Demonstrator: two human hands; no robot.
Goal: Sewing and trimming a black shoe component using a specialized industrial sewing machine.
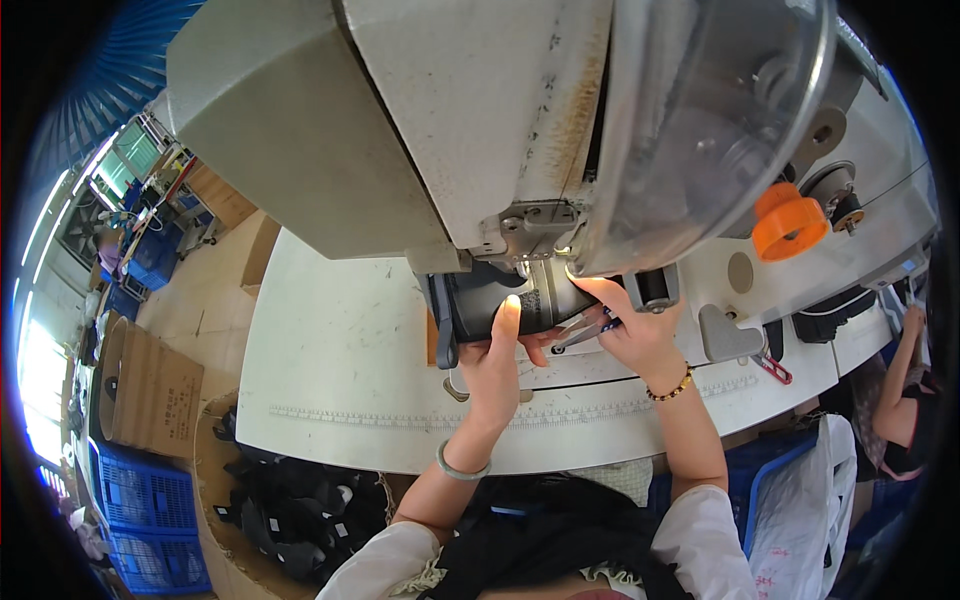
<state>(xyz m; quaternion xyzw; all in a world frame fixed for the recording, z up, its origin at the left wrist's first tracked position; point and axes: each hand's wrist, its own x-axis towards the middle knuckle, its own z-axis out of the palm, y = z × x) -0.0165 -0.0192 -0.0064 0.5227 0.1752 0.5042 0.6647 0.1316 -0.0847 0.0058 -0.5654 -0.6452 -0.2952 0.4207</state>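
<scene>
A black fabric piece with a strap (478,308) lies under the needle area of a large sewing machine (540,235). My left hand (492,372) pinches its near edge, thumb on top and fingers beneath. At its right end, my right hand (640,335) presses the piece with the index finger close to the needle. Small thread snips (580,333) are tucked in that same hand, blades pointing left. A black loop (444,330) hangs off the piece's left side, and a dark buckle-like part (655,288) sits beside my right hand. The fingers under the fabric are partly hidden.
The white table (340,350) carries a printed ruler (520,415) along its front. A red-handled cutter (772,367) lies at right. Below left stands a carton (215,470) of black pieces. Blue crates (150,500) are farther left; another person (905,400) is at right.
</scene>
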